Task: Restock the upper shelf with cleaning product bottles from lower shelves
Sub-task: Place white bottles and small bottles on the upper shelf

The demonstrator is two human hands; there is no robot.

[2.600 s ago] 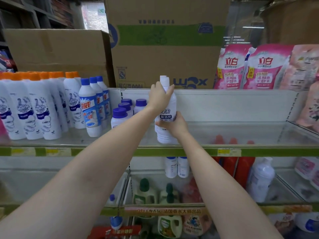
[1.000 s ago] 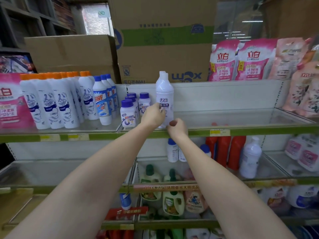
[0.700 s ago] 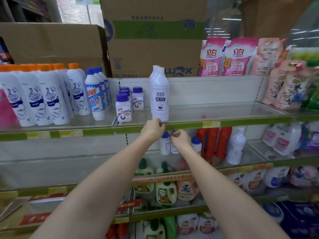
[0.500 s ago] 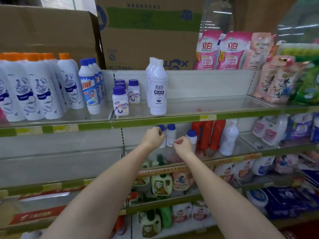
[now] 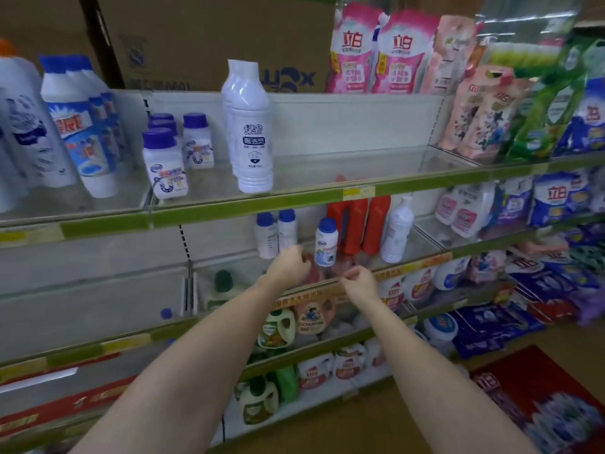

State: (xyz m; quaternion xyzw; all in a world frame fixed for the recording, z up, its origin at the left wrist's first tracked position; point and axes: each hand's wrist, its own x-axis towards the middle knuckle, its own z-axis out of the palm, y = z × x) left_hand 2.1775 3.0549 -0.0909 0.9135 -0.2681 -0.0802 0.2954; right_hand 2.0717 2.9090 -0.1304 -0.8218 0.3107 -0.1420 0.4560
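Observation:
A tall white bottle (image 5: 251, 136) stands at the front of the upper shelf (image 5: 294, 199), with another like it right behind. Both my arms reach down to the shelf below. My left hand (image 5: 291, 265) hovers with loosely curled fingers just below two small white blue-capped bottles (image 5: 276, 232). My right hand (image 5: 358, 280) is a little lower, fingers loosely curled, below and right of a third small blue-capped bottle (image 5: 325, 242). Neither hand holds anything.
Small blue-capped bottles (image 5: 167, 165) and taller blue-capped and orange-capped bottles (image 5: 82, 126) fill the upper shelf's left. Red bottles (image 5: 358, 224) and a white pump bottle (image 5: 396, 229) stand on the second shelf. Pink refill pouches (image 5: 370, 50) and cardboard boxes (image 5: 212, 37) sit on top. Detergent jugs fill lower shelves.
Both hands let go of the tall white bottle, now standing on the upper shelf, and dropped to the shelf below. The view tilted down and to the right.

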